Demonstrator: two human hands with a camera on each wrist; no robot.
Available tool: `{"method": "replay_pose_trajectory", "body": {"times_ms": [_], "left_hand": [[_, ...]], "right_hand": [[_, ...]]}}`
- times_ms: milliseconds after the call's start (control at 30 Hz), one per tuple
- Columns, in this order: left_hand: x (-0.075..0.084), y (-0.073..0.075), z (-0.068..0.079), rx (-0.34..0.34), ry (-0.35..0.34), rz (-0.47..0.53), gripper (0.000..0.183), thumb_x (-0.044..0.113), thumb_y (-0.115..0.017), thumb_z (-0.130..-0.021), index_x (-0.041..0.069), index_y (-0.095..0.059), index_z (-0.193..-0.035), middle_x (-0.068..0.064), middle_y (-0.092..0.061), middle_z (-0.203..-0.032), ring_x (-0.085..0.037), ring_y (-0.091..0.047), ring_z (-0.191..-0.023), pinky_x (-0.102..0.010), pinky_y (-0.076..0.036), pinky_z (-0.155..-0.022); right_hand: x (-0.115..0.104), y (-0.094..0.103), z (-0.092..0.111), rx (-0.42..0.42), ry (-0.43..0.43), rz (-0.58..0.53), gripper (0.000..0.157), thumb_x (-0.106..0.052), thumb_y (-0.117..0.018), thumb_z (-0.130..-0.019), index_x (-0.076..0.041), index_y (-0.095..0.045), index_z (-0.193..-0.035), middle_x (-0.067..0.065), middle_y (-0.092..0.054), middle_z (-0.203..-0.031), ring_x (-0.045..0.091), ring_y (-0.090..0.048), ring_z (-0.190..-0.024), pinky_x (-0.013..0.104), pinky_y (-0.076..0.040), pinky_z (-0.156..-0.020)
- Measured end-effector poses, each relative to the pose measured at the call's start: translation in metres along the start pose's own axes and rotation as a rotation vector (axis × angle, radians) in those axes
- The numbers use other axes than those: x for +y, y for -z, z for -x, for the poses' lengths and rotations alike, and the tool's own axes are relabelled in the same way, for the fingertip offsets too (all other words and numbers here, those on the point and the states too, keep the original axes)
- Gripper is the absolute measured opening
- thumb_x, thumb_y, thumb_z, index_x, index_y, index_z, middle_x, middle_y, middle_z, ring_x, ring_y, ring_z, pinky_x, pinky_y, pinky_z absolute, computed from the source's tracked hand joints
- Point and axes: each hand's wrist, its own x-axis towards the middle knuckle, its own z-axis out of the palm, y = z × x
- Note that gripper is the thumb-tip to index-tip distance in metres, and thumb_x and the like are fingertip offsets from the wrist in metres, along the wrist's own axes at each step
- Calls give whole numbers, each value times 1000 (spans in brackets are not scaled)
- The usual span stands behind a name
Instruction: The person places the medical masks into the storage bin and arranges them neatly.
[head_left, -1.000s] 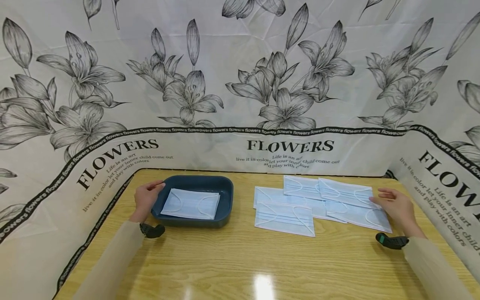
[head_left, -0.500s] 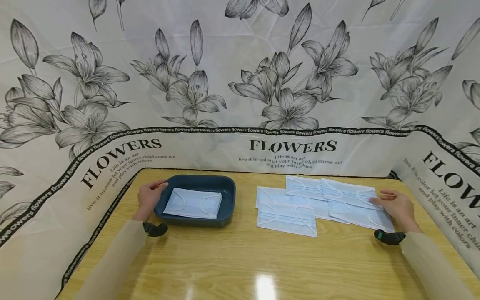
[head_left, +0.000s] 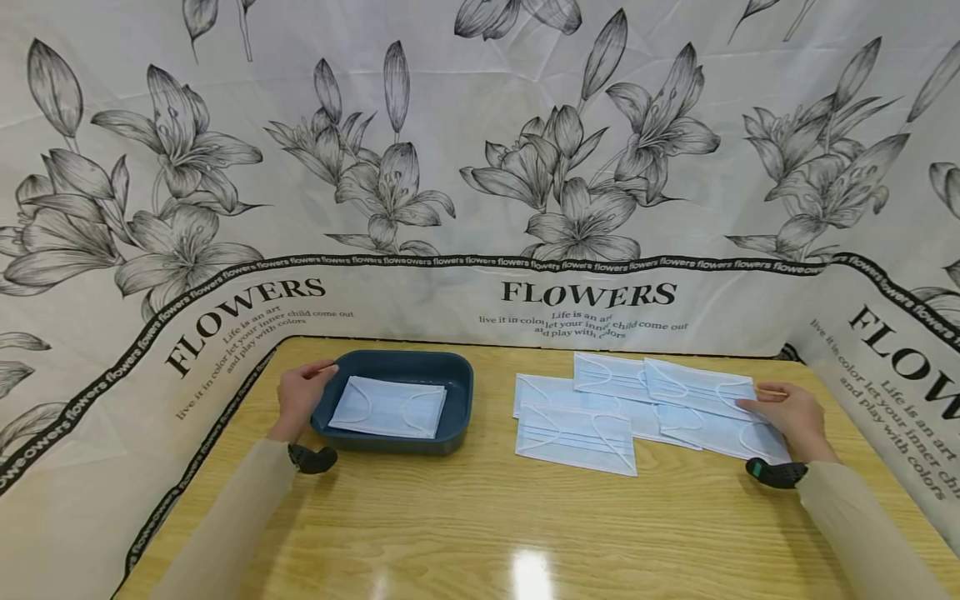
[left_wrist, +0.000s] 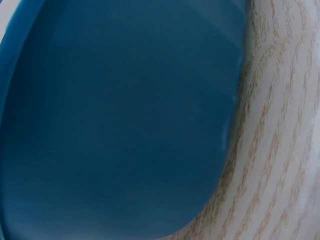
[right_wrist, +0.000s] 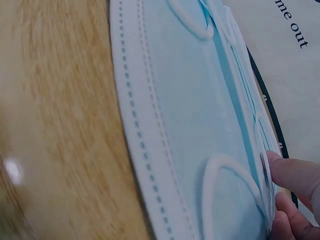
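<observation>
A dark blue plastic basin (head_left: pixel 427 442) sits at the left of the table, with a small stack of light blue face masks (head_left: pixel 390 408) lying flat inside. My left hand (head_left: pixel 302 400) pinches the basin's left rim; in the left wrist view only the basin's outer wall (left_wrist: pixel 120 120) fills the frame. On the right, several pleated masks (head_left: pixel 573 437) with white ear loops overlap each other. My right hand (head_left: pixel 791 417) pinches the right end of the uppermost mask (head_left: pixel 697 387). In the right wrist view, the thumb and fingers are at that mask's edge, beyond a nearer mask (right_wrist: pixel 195 120).
The wooden table (head_left: pixel 450 525) holds everything. A white cloth (head_left: pixel 420 300) printed with flowers and lettering stands behind the table and along both sides. A strip of bare wood separates the basin from the loose masks.
The head view has shifted slightly, so the scene sits a little further right. My right fingers have come slightly further over the mask's edge. The left hand stays on the basin's rim.
</observation>
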Motion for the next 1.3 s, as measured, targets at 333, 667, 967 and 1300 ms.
{"method": "replay_pose_trajectory", "body": {"times_ms": [333, 667, 967, 1300], "left_hand": [[-1, 0, -2, -17, 24, 11, 38, 33, -64, -92, 9, -68, -121, -16, -66, -120, -24, -60, -101, -21, -43, -71], [-4, -3, -6, -8, 32, 13, 36, 32, -65, -92, 9, -69, -119, -17, -67, -117, -26, -62, -101, -24, -44, -72], [-7, -5, -9, 0, 15, 23, 36, 32, -65, -92, 9, -69, -118, -16, -67, -118, -26, -62, -101, -27, -47, -76], [-8, -3, -10, 6, 5, 11, 35, 32, -65, -92, 8, -70, -118, -16, -68, -114, -24, -62, -98, -24, -44, -71]], "right_hand": [[-1, 5, -4, -99, 9, -29, 85, -38, -76, -80, 11, -39, -138, 34, -46, -136, 47, -49, -118, 52, -44, -89], [0, 9, -16, -73, 62, -5, 83, -50, -66, -85, 6, -39, -140, 31, -49, -130, -8, -46, -67, 22, -46, -56], [5, 1, -27, -66, 71, 22, 80, -49, -66, -85, 7, -42, -138, 33, -49, -132, -8, -45, -68, 21, -44, -57], [2, -1, -35, -52, 56, 42, 78, -43, -70, -85, 9, -42, -137, 29, -59, -124, 24, -59, -92, 24, -40, -65]]}}
